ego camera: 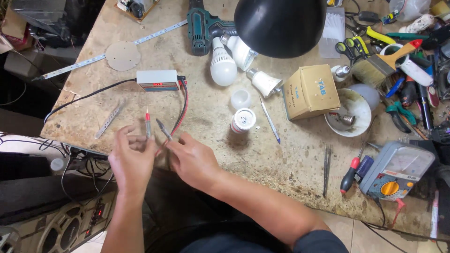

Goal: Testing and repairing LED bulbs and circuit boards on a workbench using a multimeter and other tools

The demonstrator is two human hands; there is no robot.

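Left hand: the left hand [132, 159] is up at the near edge of the workbench [206, 117], fingers curled around a red probe [147, 122], tip pointing to twelve o'clock.
Right hand: the right hand [192, 159] sits just beside it at three o'clock, pinching a black probe [163, 130] that leans toward eleven o'clock.
Probes: the two tips stand near each other but apart, both over the bench just past its front edge.
Leads: red and black wires [182, 105] run from the probes up toward twelve o'clock and into the right end of a small white tester box [157, 80].
Tester box: it lies flat, a red readout showing on its near face, with a black cable [84, 97] trailing off to nine o'clock.
Around the box: a round metal disc [123, 55] at eleven o'clock of it, resting against a long light strip [89, 60]; a short metal strip [109, 119] lies at seven o'clock.
Bulbs: three white bulbs [223, 65] crowd together under a black lamp shade [280, 26], next to a teal drill [200, 28].
Mid-bench: a small white jar [243, 120] and a pen [270, 122] sit at two o'clock of the right hand, well apart from it.
Further right: a cardboard box [311, 91], a white bowl [349, 112], a paintbrush [382, 63].
Far corner: a grey meter [393, 171] with an orange dial at four o'clock of the bench, a red-handled screwdriver [350, 173] just beside it.
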